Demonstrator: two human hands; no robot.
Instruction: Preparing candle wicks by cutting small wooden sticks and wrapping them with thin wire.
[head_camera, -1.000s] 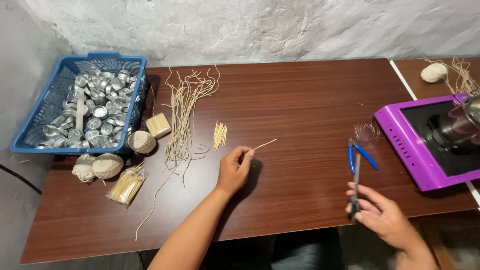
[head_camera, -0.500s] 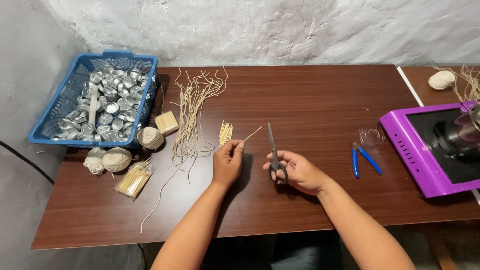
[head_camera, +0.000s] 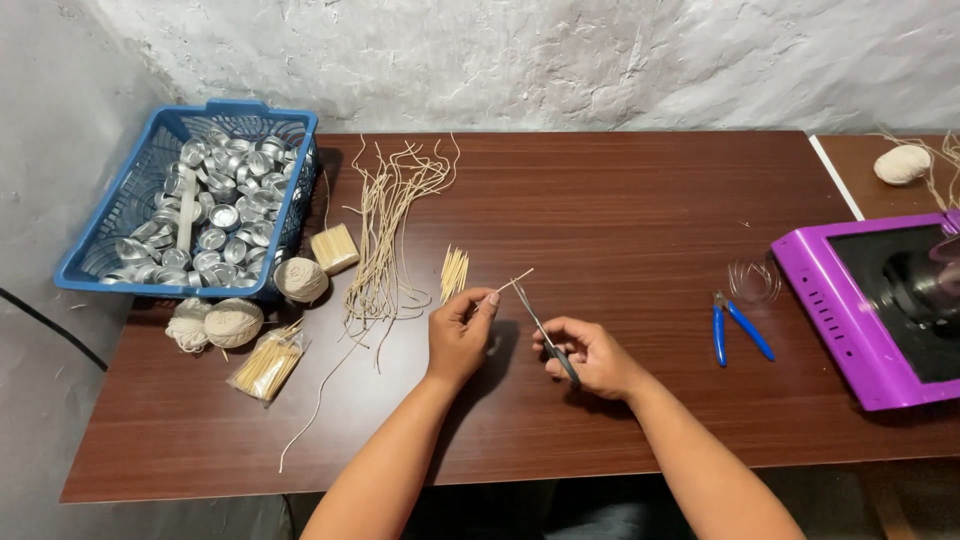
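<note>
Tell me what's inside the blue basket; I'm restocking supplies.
The blue basket holds a heap of small silver metal cups and one pale stick. Whatever lies beneath the heap is covered.

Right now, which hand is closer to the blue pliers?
The right hand. It holds the scissors just left of the pliers, with bare table between. The left hand is farther left, pinching a thin stick.

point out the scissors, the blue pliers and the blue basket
scissors (head_camera: 541, 329), head view, on the blades
blue pliers (head_camera: 735, 327), head view, on a handle
blue basket (head_camera: 150, 187), head view, on its left wall
</note>
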